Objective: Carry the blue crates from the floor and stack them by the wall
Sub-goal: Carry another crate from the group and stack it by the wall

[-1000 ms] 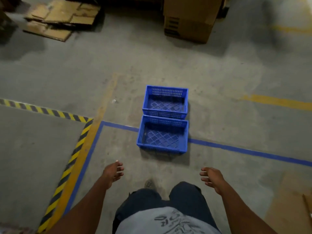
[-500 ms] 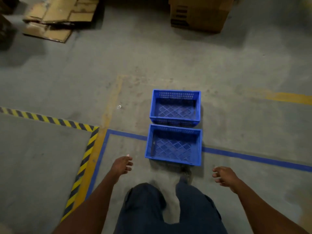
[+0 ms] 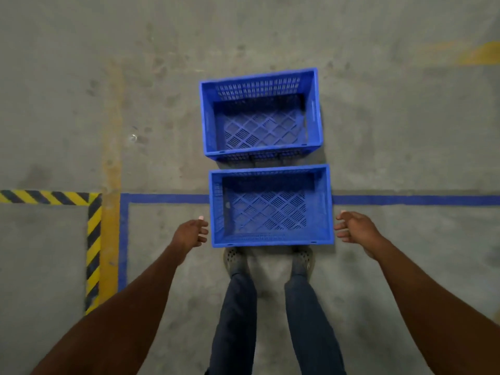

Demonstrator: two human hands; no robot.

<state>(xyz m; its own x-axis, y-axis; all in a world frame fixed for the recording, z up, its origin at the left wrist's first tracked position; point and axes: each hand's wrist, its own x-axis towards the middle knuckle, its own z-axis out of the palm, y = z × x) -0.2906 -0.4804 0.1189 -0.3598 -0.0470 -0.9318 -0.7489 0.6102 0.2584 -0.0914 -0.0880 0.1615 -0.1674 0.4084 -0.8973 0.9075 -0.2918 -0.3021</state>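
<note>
A grey concrete floor (image 3: 81,104) fills the whole view, seen from above by a person standing and looking straight down. A worn yellow stripe (image 3: 112,131) runs from about 9 o'clock down toward 7 o'clock, a blue taped line (image 3: 405,200) crosses from 9 to 3 o'clock, and black-and-yellow hazard tape (image 3: 93,239) forms a corner at 8 o'clock.

Two empty blue crates sit on the floor, long sides nearly touching. The far crate (image 3: 261,115) lies just above centre, toward 12 o'clock, turned slightly off square. The near crate (image 3: 270,205) sits at centre, straddling the blue line, its closest edge right at the person's shoes (image 3: 235,259).

Both bare forearms reach down from 7 and 5 o'clock. The left hand (image 3: 190,232) hovers just beside the near crate's left wall, fingers loosely extended and holding nothing. The right hand (image 3: 355,226) hovers just beside the right wall, also spread and holding nothing (neither hand appears to touch the plastic yet).

Judging from this, the lift has not begun. Risks: the perforated walls offer only a thin rim to hook, so a shallow grasp could slip; an uneven lift could tilt the crate; and because the two crates sit so close, raising the near one could nudge the far one. No wall is in view.
</note>
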